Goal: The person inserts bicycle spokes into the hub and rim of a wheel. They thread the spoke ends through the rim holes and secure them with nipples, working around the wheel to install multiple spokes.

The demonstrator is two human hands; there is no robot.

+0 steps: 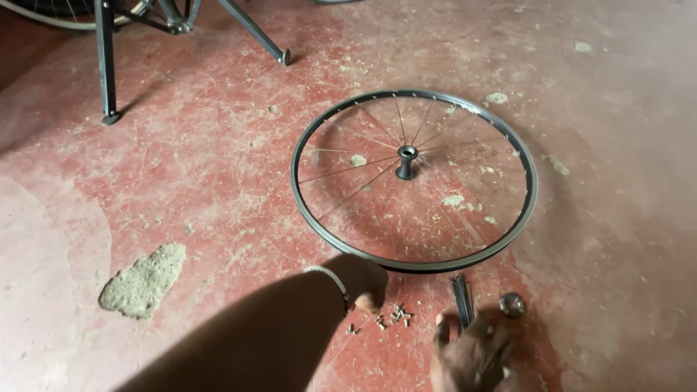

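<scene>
A bicycle wheel rim (305, 134) lies flat on the red floor, its black hub (406, 161) standing upright in the middle with several thin spokes fitted. My left hand (365, 282), with a bracelet on the wrist, reaches down beside the rim's near edge, its fingers curled just above several small spoke nipples (392, 316) scattered on the floor. Whether it holds one is hidden. Further right, my right hand (472, 356) rests low by a bundle of dark spokes (460, 299), fingertips touching the bundle's near end. A small round metal part (512, 304) lies right of the spokes.
A black metal stand's legs (107, 65) and part of a bicycle frame (254, 29) are at the top left. A patch of broken bare concrete (143, 280) marks the floor at the left. The floor is worn and chipped.
</scene>
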